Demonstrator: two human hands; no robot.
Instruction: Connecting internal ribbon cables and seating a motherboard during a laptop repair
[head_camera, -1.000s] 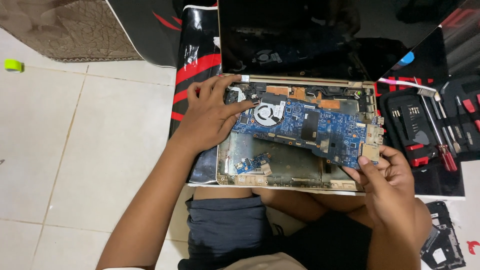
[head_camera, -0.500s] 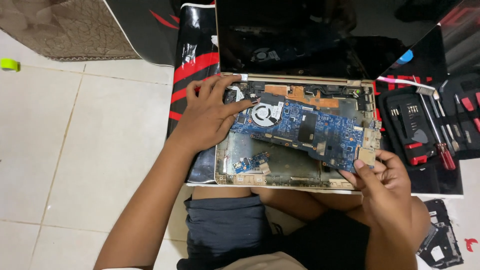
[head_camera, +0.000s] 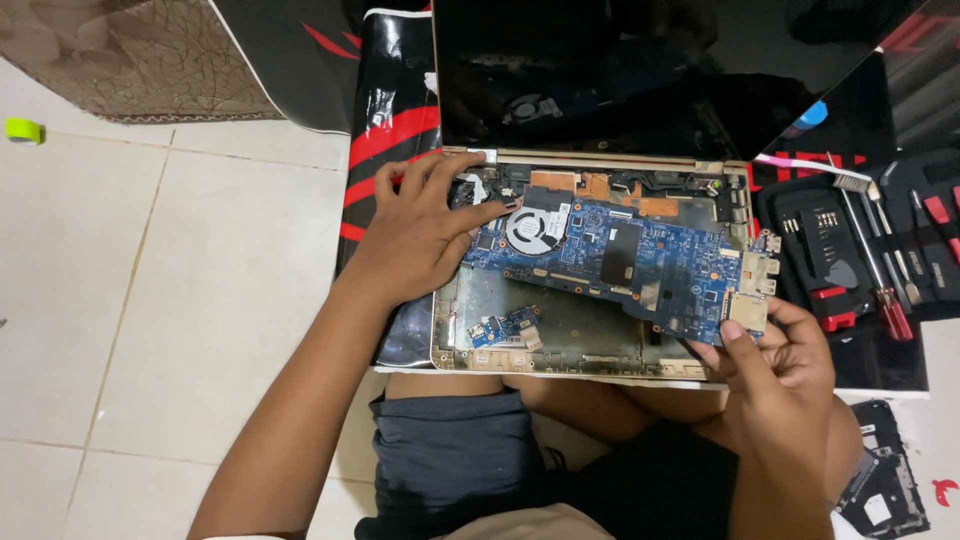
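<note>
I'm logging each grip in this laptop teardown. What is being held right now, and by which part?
The right hand pinches the blue motherboard at its lower right corner. The left hand rests on the board's upper left end, by the fan.

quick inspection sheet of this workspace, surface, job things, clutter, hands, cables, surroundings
surface: black and red mat on white floor tiles
job's things: opened laptop base with the blue mainboard tilted in it; fan on the board; small blue board loose in the tray
clutter: screwdriver kit, red-handled screwdriver, toothbrush
grippers: left hand presses the board's left end; right hand pinches its right corner
cables: nothing seen
surroundings: dark laptop screen, brown rug, green tape roll
</note>
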